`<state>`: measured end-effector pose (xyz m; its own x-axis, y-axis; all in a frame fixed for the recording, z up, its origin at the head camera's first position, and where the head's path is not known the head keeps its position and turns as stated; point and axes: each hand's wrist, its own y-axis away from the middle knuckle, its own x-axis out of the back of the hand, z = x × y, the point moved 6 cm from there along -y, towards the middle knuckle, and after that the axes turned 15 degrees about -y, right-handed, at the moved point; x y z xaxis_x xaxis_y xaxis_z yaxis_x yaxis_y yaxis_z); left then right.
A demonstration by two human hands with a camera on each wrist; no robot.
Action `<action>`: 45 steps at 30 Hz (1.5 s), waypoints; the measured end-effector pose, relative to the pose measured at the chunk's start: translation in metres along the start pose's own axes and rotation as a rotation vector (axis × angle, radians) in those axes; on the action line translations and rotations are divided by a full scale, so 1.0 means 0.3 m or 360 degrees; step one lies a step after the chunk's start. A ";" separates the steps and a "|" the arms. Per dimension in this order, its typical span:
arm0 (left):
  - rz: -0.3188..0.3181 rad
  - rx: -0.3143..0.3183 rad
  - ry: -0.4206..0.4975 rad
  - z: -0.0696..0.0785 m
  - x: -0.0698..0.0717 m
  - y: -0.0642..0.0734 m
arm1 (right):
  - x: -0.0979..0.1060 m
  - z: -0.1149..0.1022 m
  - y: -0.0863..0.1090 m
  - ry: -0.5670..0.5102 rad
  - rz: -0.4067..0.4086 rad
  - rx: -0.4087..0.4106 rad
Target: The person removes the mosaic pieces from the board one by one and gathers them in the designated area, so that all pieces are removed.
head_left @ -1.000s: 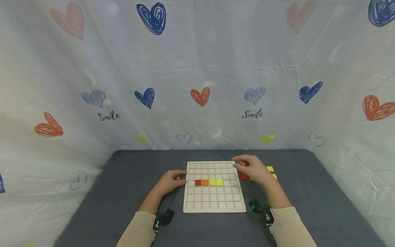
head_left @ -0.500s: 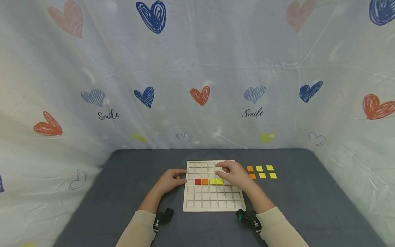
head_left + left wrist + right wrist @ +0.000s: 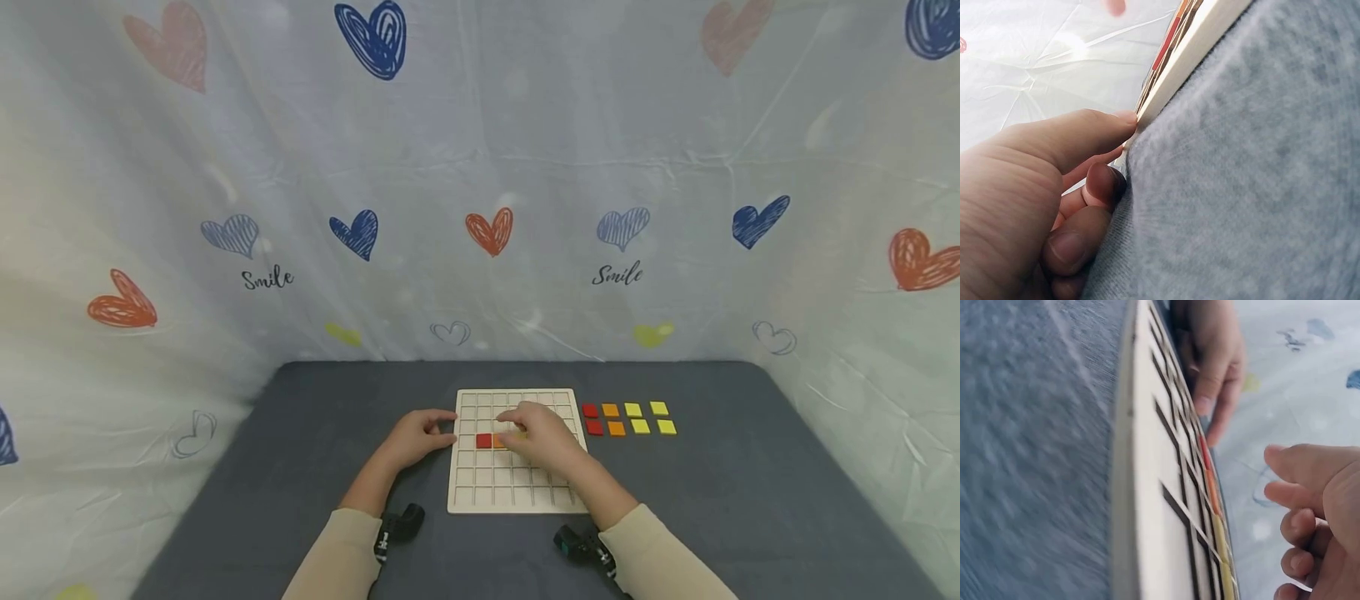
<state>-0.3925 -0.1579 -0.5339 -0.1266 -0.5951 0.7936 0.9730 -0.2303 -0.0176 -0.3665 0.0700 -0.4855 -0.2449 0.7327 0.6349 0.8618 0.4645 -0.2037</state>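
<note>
A pale wooden grid board (image 3: 480, 498) lies on the dark grey table. A red tile (image 3: 483, 441) and an orange tile (image 3: 498, 442) sit side by side in one of its rows; yellow tiles (image 3: 1221, 540) continue that row in the right wrist view. My left hand (image 3: 415, 439) rests at the board's left edge, the thumb (image 3: 1100, 128) touching the edge and other fingers curled beneath. Over the middle of the board hovers my right hand (image 3: 543, 437), its thumb and forefinger apart with nothing visible between them. It hides most of the yellow tiles from the head camera.
Right of the board, two rows of loose tiles lie on the table: red (image 3: 594, 427), orange (image 3: 617, 428) and several yellow ones (image 3: 640, 427). A white curtain (image 3: 420, 167) printed with hearts hangs behind the table (image 3: 360, 383).
My right hand has moved left from the board's upper right corner to above the tile row, uncovering the loose red tiles and covering the yellow ones on the board. The left hand stays put.
</note>
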 end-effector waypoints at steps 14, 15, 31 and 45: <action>-0.0006 -0.0044 -0.0008 0.006 0.005 -0.001 | -0.092 -0.004 0.001 0.0361 -0.0053 0.0120; -0.0005 -0.0038 -0.0005 0.006 0.006 -0.001 | -0.094 -0.005 0.001 0.0356 -0.0044 0.0130; 0.0017 -0.0028 -0.0010 0.007 0.003 -0.003 | -0.097 -0.014 -0.004 0.0358 0.0280 0.0251; 0.0016 -0.0015 -0.0006 0.004 0.002 0.002 | 0.019 -0.034 0.019 0.0023 0.0352 0.0098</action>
<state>-0.3919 -0.1575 -0.5328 -0.1162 -0.5946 0.7956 0.9722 -0.2319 -0.0313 -0.3586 0.0716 -0.4756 -0.0461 0.8131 0.5802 0.8650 0.3230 -0.3839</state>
